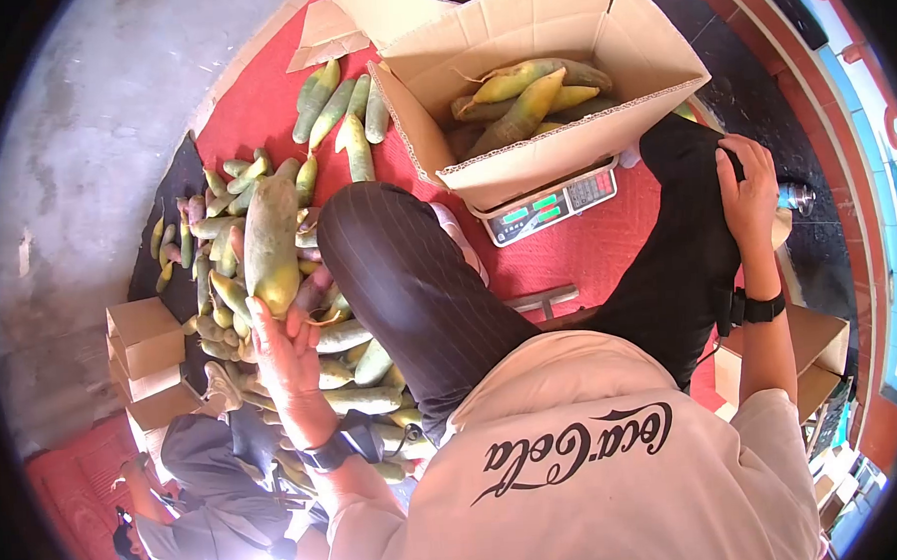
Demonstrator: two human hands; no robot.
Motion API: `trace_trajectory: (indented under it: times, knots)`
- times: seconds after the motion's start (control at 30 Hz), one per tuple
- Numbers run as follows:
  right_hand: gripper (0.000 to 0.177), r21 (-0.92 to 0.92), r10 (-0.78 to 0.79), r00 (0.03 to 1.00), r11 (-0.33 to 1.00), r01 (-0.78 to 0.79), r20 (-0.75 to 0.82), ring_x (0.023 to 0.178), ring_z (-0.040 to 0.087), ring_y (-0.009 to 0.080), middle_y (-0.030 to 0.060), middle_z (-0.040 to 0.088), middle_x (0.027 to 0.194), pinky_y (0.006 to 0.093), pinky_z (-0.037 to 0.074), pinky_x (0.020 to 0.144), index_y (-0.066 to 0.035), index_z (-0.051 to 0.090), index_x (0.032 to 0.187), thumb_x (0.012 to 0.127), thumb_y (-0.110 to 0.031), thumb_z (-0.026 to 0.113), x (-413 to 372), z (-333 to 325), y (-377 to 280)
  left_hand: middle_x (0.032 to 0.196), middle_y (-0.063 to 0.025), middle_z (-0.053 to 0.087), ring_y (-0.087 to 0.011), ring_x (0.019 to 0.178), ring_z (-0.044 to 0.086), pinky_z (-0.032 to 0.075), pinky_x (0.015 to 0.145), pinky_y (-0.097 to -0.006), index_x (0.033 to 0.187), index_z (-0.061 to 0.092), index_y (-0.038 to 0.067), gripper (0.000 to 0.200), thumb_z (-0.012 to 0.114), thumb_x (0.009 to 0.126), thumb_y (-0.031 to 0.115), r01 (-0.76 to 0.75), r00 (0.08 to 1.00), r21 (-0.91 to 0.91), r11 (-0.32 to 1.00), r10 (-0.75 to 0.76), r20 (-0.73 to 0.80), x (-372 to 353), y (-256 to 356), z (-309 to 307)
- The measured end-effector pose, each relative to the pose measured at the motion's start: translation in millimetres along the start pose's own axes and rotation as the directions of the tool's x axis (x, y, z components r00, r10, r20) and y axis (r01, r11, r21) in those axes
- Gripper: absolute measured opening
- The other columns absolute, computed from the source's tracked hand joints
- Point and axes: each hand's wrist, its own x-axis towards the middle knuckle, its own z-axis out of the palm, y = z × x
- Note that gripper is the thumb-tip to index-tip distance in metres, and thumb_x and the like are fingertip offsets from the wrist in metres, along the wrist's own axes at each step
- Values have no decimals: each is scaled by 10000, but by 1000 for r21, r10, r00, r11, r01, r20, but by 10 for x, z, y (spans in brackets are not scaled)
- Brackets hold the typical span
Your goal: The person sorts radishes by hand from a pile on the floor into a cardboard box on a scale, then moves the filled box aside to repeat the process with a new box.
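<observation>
A big green radish [272, 233] with a yellowish lower end stands upright on my left hand [290, 362], whose fingers are closed round its base. Behind it spreads a pile of green and some purplish radishes [229, 252]. My right hand [751, 192] lies on my right knee, fingers stretched over the dark trouser cloth, holding nothing. Between my knees, in front of me, an open cardboard box [539, 181] holds several radishes [523, 112]. The box sits on a digital scale [552, 207] with lit green displays.
A few radishes [333, 110] lie on the red mat [261, 108] left of the box. Another person [212, 480] sits at the lower left, near small cardboard boxes [146, 348]. More cardboard boxes [817, 349] stand behind my right side. A bottle [795, 198] is beyond my right knee.
</observation>
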Motion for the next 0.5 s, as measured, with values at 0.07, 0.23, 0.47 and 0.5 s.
trace_trajectory:
  times: [0.07, 0.23, 0.47, 0.5]
  knots:
    - [128, -24, 1, 1000, 1000, -1, 8, 918, 560, 307, 126, 621, 954, 374, 435, 813, -14, 613, 899, 794, -86, 597, 1, -2, 5, 546, 63, 277, -45, 439, 195, 191, 435, -207, 932, 507, 93, 358, 510, 902, 450, 14, 988, 25, 1000, -10, -157, -141, 119, 339]
    - [125, -32, -6, 1000, 999, 6, -13, 918, 558, 311, 127, 621, 951, 377, 434, 812, -17, 609, 893, 812, -108, 582, -7, -1, 29, 570, 79, 310, -32, 467, 263, 234, 426, -203, 1053, 537, 35, 385, 491, 925, 396, -180, 951, 293, 939, 91, 294, -1, 190, 653]
    - [123, -7, -6, 999, 1000, 6, -33, 910, 557, 314, 126, 619, 947, 383, 435, 808, -15, 602, 900, 812, -99, 580, -21, -21, 12, 680, -10, 515, -80, 572, 470, 380, 496, -235, 1114, 523, -37, 434, 586, 881, 324, -462, 824, 484, 744, 158, 543, 301, 52, 1623]
    - [122, -5, -4, 999, 1000, 4, -35, 911, 556, 315, 126, 619, 947, 385, 435, 808, -16, 602, 901, 810, -95, 583, -18, -24, 8, 759, -52, 585, -105, 657, 556, 429, 562, -246, 1143, 503, -39, 437, 606, 872, 287, -446, 822, 466, 764, 144, 551, 330, -29, 1704]
